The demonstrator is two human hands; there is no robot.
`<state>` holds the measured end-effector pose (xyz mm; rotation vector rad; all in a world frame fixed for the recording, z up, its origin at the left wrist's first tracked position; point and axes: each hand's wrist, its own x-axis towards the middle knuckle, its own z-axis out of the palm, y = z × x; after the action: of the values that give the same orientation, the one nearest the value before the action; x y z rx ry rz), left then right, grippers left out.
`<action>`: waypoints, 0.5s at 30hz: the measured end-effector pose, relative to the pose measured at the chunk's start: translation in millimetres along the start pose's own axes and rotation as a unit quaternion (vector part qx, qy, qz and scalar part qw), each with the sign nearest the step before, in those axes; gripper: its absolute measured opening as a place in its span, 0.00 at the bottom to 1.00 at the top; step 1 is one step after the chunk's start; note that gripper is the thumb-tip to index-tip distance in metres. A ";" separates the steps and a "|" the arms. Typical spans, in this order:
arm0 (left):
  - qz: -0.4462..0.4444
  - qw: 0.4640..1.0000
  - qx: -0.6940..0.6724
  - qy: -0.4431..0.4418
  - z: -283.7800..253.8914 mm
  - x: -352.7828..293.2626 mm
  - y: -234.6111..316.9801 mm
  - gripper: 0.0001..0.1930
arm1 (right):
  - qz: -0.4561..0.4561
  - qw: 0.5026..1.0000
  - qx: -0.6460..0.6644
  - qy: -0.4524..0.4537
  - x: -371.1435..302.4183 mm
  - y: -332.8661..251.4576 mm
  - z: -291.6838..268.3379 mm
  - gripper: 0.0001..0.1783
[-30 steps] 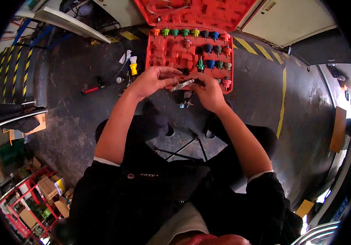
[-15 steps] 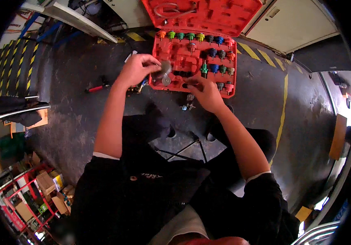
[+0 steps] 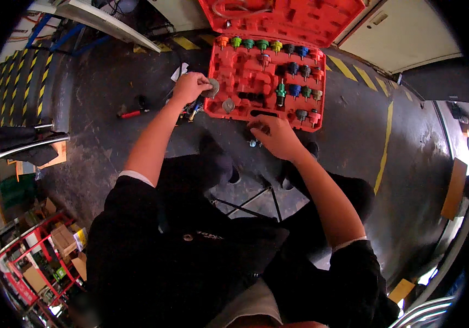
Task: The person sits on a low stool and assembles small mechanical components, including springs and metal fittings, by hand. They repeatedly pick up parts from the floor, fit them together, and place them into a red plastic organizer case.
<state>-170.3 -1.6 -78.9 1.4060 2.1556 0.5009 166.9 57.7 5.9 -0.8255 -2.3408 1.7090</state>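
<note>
many caps (image 3: 295, 91) dot the red case (image 3: 253, 81); at its left edge, left hand (image 3: 190, 87) pinches a round grey disc (image 3: 213, 87); right hand (image 3: 279, 136) stays loosely parted.

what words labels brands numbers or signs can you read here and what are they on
None can be read with confidence.
Black top: light lettering on the chest, too small and blurred.
Red panel, lower left: pale marks, too blurred.
Red case and its coloured caps: no readable text.
Grey disc at the left hand: no readable text.
</note>
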 end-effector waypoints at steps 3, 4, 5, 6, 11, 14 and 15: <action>-0.031 0.998 0.053 -0.027 22.9 6.3 -30.9 0.13 | -0.013 1.000 -0.003 -0.004 5.0 6.0 7.1 0.12; -0.035 0.996 0.070 -0.031 27.5 7.3 -33.4 0.12 | -0.017 1.000 -0.007 -0.005 5.5 5.0 7.2 0.12; -0.031 0.996 0.081 -0.039 29.8 7.5 -37.3 0.12 | -0.022 1.000 -0.011 -0.006 6.1 3.6 7.3 0.12; -0.027 0.994 0.092 -0.046 30.8 7.0 -41.9 0.12 | -0.011 1.000 -0.009 -0.016 6.9 0.3 7.5 0.12; -0.025 0.994 0.080 -0.076 54.2 9.1 -71.0 0.10 | 0.023 0.999 -0.007 -0.034 8.0 0.2 11.3 0.13; -0.015 0.992 0.088 -0.093 73.4 16.8 -83.2 0.09 | 0.052 0.997 -0.016 -0.047 8.8 0.2 9.3 0.13; -0.024 0.991 0.087 -0.097 80.3 18.1 -88.3 0.09 | 0.055 0.997 -0.012 -0.048 9.0 1.2 8.9 0.13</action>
<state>-192.5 -17.6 -196.6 1.4269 2.1096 0.1522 156.1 54.9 -0.2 -0.9102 -2.4245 1.8059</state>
